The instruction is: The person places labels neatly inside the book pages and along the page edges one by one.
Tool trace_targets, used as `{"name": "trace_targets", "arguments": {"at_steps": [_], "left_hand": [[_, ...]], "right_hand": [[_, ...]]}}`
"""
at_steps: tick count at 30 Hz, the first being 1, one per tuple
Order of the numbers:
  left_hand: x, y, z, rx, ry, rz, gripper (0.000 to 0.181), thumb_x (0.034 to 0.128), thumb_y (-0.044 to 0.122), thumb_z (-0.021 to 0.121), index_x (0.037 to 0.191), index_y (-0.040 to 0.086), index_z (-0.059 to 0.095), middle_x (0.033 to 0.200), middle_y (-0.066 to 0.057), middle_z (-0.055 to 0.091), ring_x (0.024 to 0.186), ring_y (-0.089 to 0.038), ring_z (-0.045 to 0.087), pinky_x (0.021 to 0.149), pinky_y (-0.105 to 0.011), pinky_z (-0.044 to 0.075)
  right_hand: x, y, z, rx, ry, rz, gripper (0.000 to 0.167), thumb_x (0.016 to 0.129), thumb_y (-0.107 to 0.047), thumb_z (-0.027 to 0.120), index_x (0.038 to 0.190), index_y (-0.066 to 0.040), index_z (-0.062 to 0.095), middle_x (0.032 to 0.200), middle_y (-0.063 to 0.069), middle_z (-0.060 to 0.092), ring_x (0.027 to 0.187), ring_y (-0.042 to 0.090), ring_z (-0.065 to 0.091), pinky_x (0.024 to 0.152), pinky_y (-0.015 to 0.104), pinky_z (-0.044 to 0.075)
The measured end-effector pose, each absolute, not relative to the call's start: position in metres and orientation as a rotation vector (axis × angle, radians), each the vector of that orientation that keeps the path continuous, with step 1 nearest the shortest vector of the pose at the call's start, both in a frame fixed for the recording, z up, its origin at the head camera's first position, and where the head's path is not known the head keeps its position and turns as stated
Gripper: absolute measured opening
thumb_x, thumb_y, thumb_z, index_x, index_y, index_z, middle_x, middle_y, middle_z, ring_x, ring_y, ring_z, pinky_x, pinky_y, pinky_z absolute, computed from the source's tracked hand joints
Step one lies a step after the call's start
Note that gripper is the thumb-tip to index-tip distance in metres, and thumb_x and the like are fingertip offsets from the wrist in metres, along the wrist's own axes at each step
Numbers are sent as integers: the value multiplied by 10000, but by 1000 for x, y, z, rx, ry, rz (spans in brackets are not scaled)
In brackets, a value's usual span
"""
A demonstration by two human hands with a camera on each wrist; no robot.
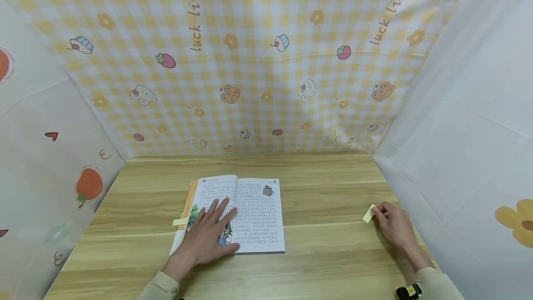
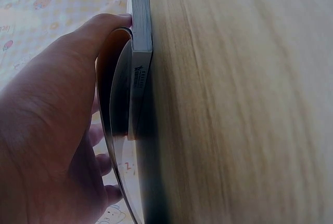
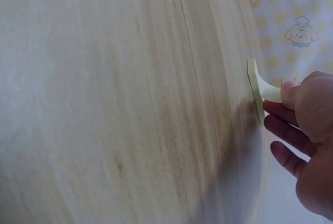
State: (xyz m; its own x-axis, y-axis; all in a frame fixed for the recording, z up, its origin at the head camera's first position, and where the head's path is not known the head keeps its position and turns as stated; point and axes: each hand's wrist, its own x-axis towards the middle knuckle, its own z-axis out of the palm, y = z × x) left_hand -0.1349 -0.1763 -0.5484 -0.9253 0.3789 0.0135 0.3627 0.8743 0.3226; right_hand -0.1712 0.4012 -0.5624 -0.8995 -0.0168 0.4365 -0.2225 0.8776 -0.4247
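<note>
An open book (image 1: 259, 226) with printed text and small drawings lies on the table, left of the middle. My left hand (image 1: 207, 240) rests on its left page with fingers spread. In the left wrist view, the pages under that hand (image 2: 47, 109) bow upward, and the thumb touches the book near the spine. A pale yellow sticky tab (image 1: 181, 221) juts out past the book's left edge. Far to the right, my right hand (image 1: 394, 227) pinches the top sheet of a small yellow sticky note pad (image 1: 368, 214). That sheet (image 3: 271, 93) curls away from the pad between thumb and fingers.
The wooden table (image 1: 320, 240) spreads between the book and the pad. A yellow checked cloth (image 1: 258, 68) hangs behind it, with white cloth (image 1: 462, 152) along the sides. By the right sleeve is a black wrist device (image 1: 408, 292).
</note>
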Motion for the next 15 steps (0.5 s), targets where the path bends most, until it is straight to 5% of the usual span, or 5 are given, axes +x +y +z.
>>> {"name": "trace_targets", "arguments": {"at_steps": [15], "left_hand": [[-136,-177,-550,602,2995,488,990,947,750,763,1740,235,469,1905,-115,236,1765,-449,225,1386,-754,260]], "right_hand": [[-170,400,-560,149,-2680,680,184,1085,-89,738,906,-73,780,838,72,809,708,197,755,628,309,563]]}}
